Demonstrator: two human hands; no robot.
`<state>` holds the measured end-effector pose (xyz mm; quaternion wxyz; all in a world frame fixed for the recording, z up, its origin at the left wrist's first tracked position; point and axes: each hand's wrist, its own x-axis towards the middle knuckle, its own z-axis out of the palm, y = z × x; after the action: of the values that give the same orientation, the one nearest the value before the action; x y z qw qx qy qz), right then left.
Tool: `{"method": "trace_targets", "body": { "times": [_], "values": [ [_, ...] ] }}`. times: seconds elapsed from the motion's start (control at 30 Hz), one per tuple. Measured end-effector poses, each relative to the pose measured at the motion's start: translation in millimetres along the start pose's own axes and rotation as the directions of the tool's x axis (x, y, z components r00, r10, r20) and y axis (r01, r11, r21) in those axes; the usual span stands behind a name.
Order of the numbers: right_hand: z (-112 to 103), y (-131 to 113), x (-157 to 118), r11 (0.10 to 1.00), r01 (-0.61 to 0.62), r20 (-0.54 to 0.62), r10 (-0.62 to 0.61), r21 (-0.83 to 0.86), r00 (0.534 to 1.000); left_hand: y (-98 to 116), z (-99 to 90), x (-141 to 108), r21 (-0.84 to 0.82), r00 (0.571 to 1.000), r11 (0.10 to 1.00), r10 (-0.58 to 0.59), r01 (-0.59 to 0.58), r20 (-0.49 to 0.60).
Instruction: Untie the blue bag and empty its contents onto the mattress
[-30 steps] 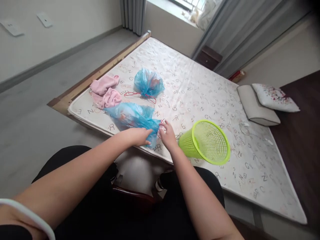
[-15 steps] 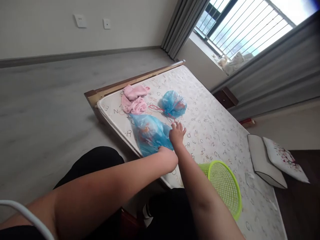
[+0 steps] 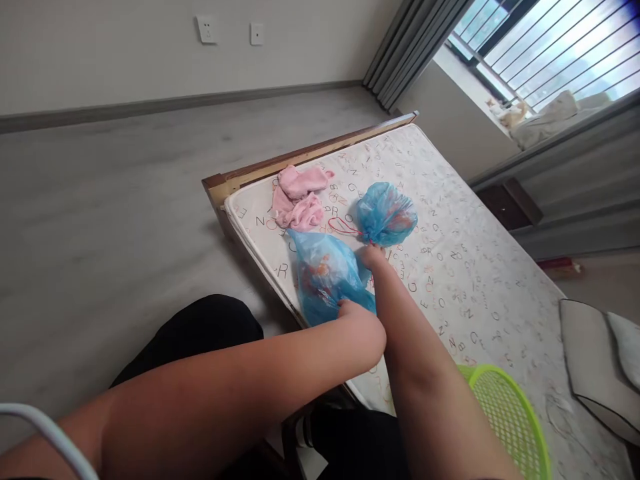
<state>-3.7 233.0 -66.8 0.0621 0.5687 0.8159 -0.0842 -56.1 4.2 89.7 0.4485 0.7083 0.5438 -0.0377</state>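
My left hand presses on the near end of a filled blue plastic bag that lies by the mattress edge. My right hand reaches past it to a second, knotted blue bag farther on the mattress. Its fingers are at the bag's neck, where a red drawstring trails out. The fingers are mostly hidden, so I cannot tell whether they grip the string. Pink cloth lies bunched near the mattress corner, left of both bags.
The letter-printed mattress lies on a wooden frame. A green mesh waste basket lies on its side at lower right. A pillow sits at the right edge. Grey floor spreads to the left; curtains and a barred window are behind.
My view has swung left and closer. My right hand has stretched farther out, from the near bag's top to the neck of the far bag. My left hand has stayed on the near bag.
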Motion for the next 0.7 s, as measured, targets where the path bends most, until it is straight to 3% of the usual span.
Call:
{"method": "trace_targets", "body": {
  "times": [0.1, 0.17, 0.2, 0.3, 0.37, 0.43, 0.53, 0.6, 0.7],
  "values": [
    [-17, 11, -38, 0.993, -0.038, -0.042, 0.043, 0.111, 0.998, 1, -10.3, -9, 0.051, 0.998, 0.999, 0.003, 0.000, -0.056],
    [-31, 23, -84, 0.976, -0.028, -0.127, 0.057, 0.217, 0.990, 1, -16.5, -9, 0.011, 0.986, 0.999, 0.032, -0.031, -0.164],
    [-38, 29, -111, 0.924, 0.008, -0.214, 0.080, 0.383, 0.973, 0, -19.5, -7, -0.030, 0.970, 0.998, 0.050, -0.059, -0.239],
    [-52, 37, -191, 0.779, 0.109, -0.389, 0.182, 0.617, 0.903, -8, -27.1, 2, -0.200, 0.862, 0.971, 0.012, -0.131, -0.507],
    [-57, 36, -227, 0.687, 0.154, -0.433, 0.254, 0.710, 0.865, -16, -28.8, 11, -0.268, 0.808, 0.958, -0.076, -0.103, -0.584],
    [-61, 35, -246, 0.562, 0.197, -0.414, 0.288, 0.803, 0.864, -21, -25.8, 21, -0.296, 0.805, 0.952, -0.119, -0.073, -0.581],
    [-69, 37, -252, 0.392, 0.243, -0.355, 0.245, 0.887, 0.902, -21, -14.6, 33, -0.318, 0.795, 0.929, -0.044, -0.191, -0.606],
    [-73, 44, -254, 0.314, 0.250, -0.321, 0.195, 0.916, 0.927, -16, -6.5, 40, -0.302, 0.770, 0.909, 0.029, -0.285, -0.638],
    [-77, 56, -259, 0.227, 0.238, -0.280, 0.177, 0.944, 0.943, -4, 1.1, 48, -0.284, 0.763, 0.909, 0.054, -0.304, -0.645]
  ]
}}
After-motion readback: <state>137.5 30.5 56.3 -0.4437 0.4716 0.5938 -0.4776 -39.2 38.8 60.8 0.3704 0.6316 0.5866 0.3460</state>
